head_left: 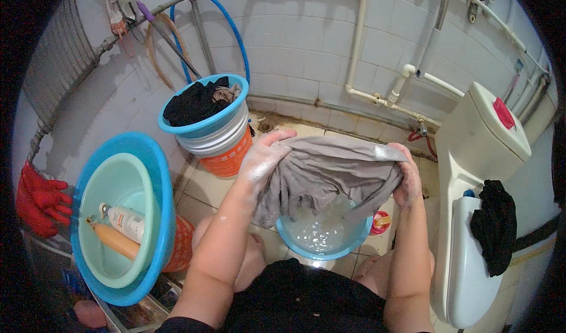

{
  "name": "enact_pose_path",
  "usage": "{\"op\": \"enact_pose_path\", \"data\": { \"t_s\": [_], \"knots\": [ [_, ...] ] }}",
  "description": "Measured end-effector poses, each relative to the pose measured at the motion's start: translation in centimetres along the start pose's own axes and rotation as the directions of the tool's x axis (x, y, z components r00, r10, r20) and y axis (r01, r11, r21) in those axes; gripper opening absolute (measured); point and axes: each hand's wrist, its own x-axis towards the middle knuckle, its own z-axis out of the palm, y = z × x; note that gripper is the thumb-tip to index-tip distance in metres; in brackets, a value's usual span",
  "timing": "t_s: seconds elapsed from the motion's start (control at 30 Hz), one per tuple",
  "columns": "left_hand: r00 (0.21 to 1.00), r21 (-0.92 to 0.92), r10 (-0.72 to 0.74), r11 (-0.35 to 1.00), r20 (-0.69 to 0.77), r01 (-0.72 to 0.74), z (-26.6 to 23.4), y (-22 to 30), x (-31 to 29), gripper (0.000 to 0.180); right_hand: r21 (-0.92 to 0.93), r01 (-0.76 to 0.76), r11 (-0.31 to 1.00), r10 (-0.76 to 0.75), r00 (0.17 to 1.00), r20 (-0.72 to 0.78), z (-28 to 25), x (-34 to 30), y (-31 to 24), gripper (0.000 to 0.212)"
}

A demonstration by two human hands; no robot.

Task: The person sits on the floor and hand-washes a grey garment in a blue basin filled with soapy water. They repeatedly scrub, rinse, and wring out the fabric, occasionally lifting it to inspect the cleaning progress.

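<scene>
Stretched between my two hands is a wet grey garment point(330, 168), held up above a blue basin point(283, 238) of cloudy, sudsy water. My left hand point(265, 159), covered in white foam, grips the cloth's left end. On the right, my right hand point(408, 179) holds the other end, its fingers partly hidden by the fabric. A patch of foam shows on the cloth near that hand. The lower folds hang over the basin's far side and hide part of its rim. Which garment it is, I cannot tell.
To the left, a pale green basin point(112, 171) holding bottles sits inside a larger blue basin point(165, 215). Behind is a bucket point(227, 150) topped by a blue basin point(203, 129) of dark clothes. A toilet point(471, 262) with black cloth point(495, 227) stands right.
</scene>
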Motion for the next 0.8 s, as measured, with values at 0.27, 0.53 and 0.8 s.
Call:
{"op": "enact_pose_path", "data": {
  "t_s": [0.27, 0.53, 0.8],
  "knots": [
    [0.998, 0.085, 0.061, 0.995, -0.032, -0.058, 0.5, 0.1, -0.2, 0.026, -0.14, -0.242, 0.96, 0.25, 0.968, 0.037, -0.9, -1.0, 0.8, 0.048],
    [0.99, -0.202, -0.043, 0.979, -0.133, 0.016, 1.1, -0.4, -0.4, 0.027, 0.11, -0.294, 0.949, 0.293, 0.956, 0.024, -0.3, -1.3, 1.5, 0.044],
    [0.997, -0.386, -0.019, 0.923, -0.07, -0.01, 1.5, 0.1, -0.5, 0.028, 0.062, -0.302, 0.951, 0.271, 0.915, 0.298, 0.8, -1.8, 0.1, 0.041]
  ]
}}
